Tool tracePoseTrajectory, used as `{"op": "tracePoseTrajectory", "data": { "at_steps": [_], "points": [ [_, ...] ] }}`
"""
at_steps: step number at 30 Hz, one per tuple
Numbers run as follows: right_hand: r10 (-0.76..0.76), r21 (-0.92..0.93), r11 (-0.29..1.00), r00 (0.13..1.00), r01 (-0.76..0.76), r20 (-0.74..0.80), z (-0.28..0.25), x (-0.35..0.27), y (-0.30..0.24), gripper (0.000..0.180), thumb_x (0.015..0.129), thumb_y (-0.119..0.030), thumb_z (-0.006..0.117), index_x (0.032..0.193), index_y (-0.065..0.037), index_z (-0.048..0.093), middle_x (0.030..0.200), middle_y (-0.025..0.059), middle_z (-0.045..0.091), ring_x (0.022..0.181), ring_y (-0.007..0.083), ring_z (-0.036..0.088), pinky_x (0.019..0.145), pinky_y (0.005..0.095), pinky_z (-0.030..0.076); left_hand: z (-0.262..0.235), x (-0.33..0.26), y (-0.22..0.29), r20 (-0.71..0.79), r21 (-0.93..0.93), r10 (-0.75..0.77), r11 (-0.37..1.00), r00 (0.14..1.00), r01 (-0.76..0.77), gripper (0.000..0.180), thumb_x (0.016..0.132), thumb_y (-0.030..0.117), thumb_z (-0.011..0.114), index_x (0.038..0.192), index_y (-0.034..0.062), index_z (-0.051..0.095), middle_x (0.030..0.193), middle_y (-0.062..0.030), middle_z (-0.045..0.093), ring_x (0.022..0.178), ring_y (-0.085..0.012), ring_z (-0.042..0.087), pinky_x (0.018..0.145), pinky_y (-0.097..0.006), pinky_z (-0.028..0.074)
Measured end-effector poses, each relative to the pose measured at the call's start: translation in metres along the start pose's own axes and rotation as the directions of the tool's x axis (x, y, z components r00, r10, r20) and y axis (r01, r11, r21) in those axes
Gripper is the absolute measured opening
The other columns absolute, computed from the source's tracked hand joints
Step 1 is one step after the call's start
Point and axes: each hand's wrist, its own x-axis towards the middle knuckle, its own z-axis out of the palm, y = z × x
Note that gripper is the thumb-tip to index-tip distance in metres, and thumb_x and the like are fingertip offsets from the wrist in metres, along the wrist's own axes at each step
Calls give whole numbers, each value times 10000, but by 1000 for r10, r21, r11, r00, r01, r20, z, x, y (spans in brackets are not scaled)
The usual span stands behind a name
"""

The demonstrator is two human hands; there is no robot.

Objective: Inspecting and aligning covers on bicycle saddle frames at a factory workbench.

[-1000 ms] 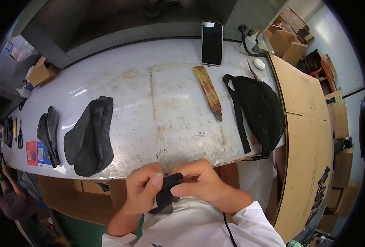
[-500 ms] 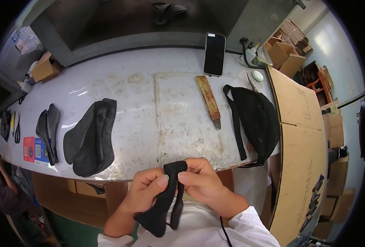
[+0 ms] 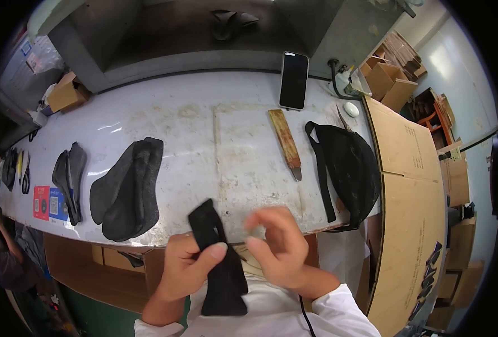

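Observation:
My left hand (image 3: 190,264) pinches a long black fabric piece (image 3: 225,281) at the table's front edge, thumb laid on top. A narrow slit shows near the piece's upper end, and its lower end hangs over my white shirt. Apart from it, to the right, my right hand (image 3: 280,247) is raised with its fingers loosely curled and spread, holding nothing. Closest on the table to my left hand lies a stack of dark grey, curved fabric pieces (image 3: 128,194). Beyond my right hand rests a knife-like tool (image 3: 285,141) with a worn brownish handle and a short metal tip.
A black mesh pouch with a strap (image 3: 350,174) lies at the right, near a white oval object (image 3: 351,109). A phone (image 3: 294,81) lies at the back. More dark pieces (image 3: 69,180) sit at the left. Cardboard (image 3: 409,213) borders the table's right side; a grey metal housing (image 3: 187,64) stands behind.
My right hand has let go of the black fabric piece and moved away to the right. The piece, held by my left hand alone, has swung round, its top now tilting left.

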Motion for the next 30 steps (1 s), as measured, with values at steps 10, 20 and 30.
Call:
{"op": "tracePoseTrajectory", "data": {
  "at_steps": [10,20,30],
  "points": [
    [174,-82,985,880,-153,441,-2,0,-17,506,940,24,475,1440,-19,418,899,173,605,731,259,609,672,330,495,23,3,0,-187,-124,62,988,980,-87,696,602,-12,875,1182,33,492,1036,-32,596,916,-128,588,839,-264,470],
    [281,189,883,806,-430,521,1,-5,-21,407,1031,-86,370,1424,8,413,1185,129,621,990,172,611,873,265,467,8,1,-29,-421,-106,182,963,889,-247,146,924,145,645,917,0,628,772,-5,626,603,-47,518,487,-204,380],
    [-8,-166,983,931,74,365,-15,7,-12,466,916,49,515,1377,14,461,1015,240,648,793,356,665,648,361,533,27,-27,-59,535,-731,-228,358,814,581,504,857,258,726,1231,10,496,1052,-77,626,873,-153,630,692,-274,506]
  ]
}}
